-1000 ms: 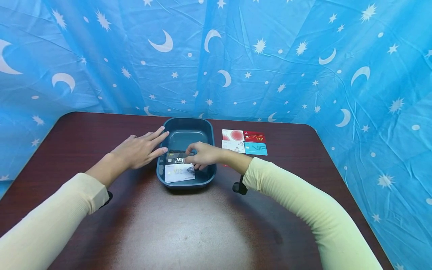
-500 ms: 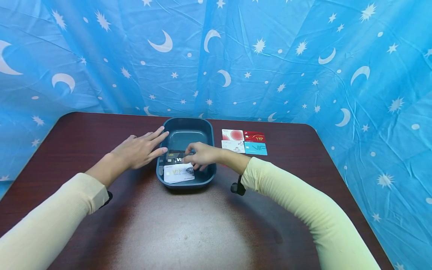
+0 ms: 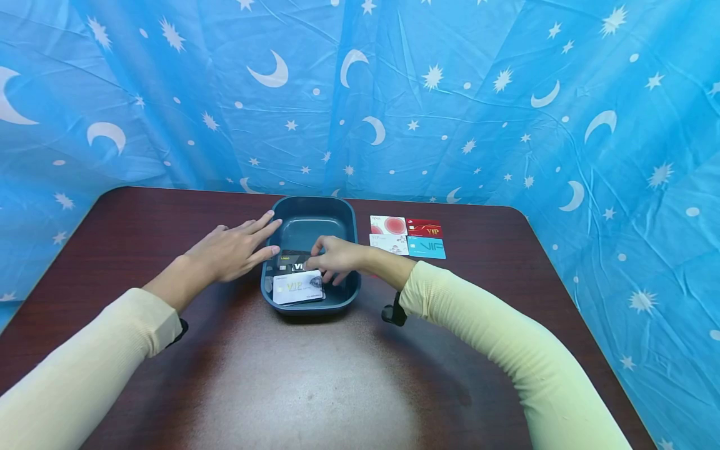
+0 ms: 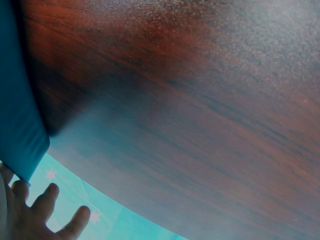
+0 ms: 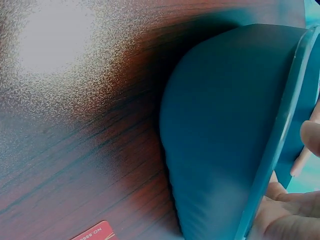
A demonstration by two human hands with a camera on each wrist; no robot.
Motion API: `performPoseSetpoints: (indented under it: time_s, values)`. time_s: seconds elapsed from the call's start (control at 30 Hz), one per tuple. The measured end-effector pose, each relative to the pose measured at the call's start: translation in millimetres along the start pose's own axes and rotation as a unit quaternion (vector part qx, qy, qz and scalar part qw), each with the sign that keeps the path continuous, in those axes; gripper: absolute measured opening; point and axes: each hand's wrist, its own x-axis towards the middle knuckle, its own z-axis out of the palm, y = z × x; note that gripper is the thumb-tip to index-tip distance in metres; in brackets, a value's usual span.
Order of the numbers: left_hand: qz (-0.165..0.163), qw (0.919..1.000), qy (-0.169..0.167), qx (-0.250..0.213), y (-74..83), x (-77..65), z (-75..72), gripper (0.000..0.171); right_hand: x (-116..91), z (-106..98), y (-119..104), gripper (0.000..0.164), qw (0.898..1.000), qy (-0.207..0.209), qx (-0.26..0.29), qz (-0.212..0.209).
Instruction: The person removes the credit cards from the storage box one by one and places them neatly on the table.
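My right hand (image 3: pixel 340 257) reaches into a dark blue-green tray (image 3: pixel 351 225), fingers bent, thumb and fingertips at the upper right part of a white VIP card (image 3: pixel 295 286). That card lies askew, and a dark edge shows below it. Just beyond it is a black Vip card (image 3: pixel 288 266), partly hidden by my fingers. My left hand (image 3: pixel 233 250) rests spread against the tray's left side, fingertips at the rim. In the right wrist view, fingers (image 5: pixel 290 210) show behind the tray wall; in the left wrist view, several fingers (image 4: pixel 45 202) stand beside the tray's corner.
To the right of the tray lie cards: a white one with a red circle (image 3: pixel 388 225), a red VIP card (image 3: pixel 424 228), a pale patterned card (image 3: pixel 388 244) and a light blue VIP card (image 3: pixel 426 247). A blue curtain (image 3: pixel 360 94) hangs behind the brown table (image 3: pixel 304 387).
The white VIP card has shifted slightly up and left and turned a little, baring a dark edge beneath. My right wrist has moved slightly left; my left hand has stayed still.
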Motion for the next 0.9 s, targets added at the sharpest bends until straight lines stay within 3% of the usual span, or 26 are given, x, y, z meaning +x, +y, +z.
performPoseSetpoints:
  time_s: [0.27, 0.63, 0.9]
  values:
    - [0.001, 1.0000, 0.006, 0.003, 0.2, 0.2, -0.1, 0.067, -0.8, 0.6, -4.9, 0.036, 1.000, 0.001, 0.007, -0.003]
    - [0.001, 0.9998, 0.014, 0.011, 0.7, -0.5, 1.2, 0.067, 1.1, 3.7, -15.8, 0.037, 0.997, 0.021, -0.053, -0.047]
    - [-0.002, 0.9999, 0.012, 0.005, 1.2, -1.1, 1.2, 0.068, -0.2, 9.1, -18.5, 0.037, 0.997, 0.034, -0.056, -0.050]
